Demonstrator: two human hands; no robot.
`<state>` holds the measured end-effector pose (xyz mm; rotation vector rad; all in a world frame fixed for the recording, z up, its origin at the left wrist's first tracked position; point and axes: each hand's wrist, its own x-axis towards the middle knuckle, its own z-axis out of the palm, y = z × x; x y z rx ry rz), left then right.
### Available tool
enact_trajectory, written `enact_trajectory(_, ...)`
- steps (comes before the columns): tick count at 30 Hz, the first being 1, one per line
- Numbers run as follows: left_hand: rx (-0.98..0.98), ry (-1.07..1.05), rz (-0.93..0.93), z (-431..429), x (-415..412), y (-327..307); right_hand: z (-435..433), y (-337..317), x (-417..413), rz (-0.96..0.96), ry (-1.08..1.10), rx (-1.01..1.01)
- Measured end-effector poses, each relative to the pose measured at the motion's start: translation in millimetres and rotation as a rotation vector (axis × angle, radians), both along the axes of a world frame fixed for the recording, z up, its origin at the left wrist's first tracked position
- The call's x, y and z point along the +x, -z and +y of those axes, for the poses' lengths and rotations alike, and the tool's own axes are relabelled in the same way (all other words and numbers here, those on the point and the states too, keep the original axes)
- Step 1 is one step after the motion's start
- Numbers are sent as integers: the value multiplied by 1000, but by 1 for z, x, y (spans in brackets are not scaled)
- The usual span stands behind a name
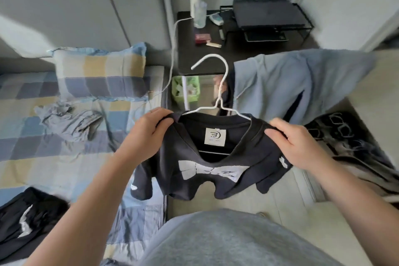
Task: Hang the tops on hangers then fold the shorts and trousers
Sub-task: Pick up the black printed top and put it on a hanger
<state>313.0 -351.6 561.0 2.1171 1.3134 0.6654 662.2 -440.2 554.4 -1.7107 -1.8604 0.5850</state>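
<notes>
The 2 hands are raised in front of the person and set apart, each clamped on 1 shoulder of a black top. The left hand has its fingers curled over the left shoulder seam, and the right hand pinches the fabric of the right shoulder. The black top hangs between them on a white wire hanger. The hanger's arms run into the neck opening, its bottom bar shows inside the collar, and its hook stands free above. A square white label sits inside the back of the neck, and a white print crosses the chest.

To the left lies a bed with a checked blue, yellow and grey sheet and a matching pillow at its head. A crumpled grey garment lies on the bed just below the pillow, and a black garment with a white mark lies at the bed's near corner. To the right of the hook a blue garment hangs spread out. Behind the hook stands a black counter carrying 2 bottles and a wire rack. A green basket sits below the counter, and a white cable trails from the counter towards the bed.
</notes>
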Motion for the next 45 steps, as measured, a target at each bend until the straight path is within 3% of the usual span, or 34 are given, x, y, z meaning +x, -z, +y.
enact_trajectory(5,13,115,104,19,112,14,-50,-5,79,-30,103,-130)
enact_trajectory(9,22,216,121,22,213,24,-94,-15,135,68,184,-161)
enact_trajectory(17,-68,458,25,-4,424,41,-187,-13,239,385,679,-171)
enact_trajectory(23,-202,621,15,-37,526,40,-229,-17,286,575,1004,-106)
enact_trajectory(30,-413,797,59,-48,579,40,-195,-14,315,932,1172,101)
enact_trajectory(36,-460,1007,82,-1,612,18,-121,-33,356,1301,1122,310)
enact_trajectory(42,-493,1195,-40,58,643,-25,-37,-68,395,1256,1157,527)
enact_trajectory(45,-420,1295,-23,87,660,-48,1,-84,415,1027,1250,641)
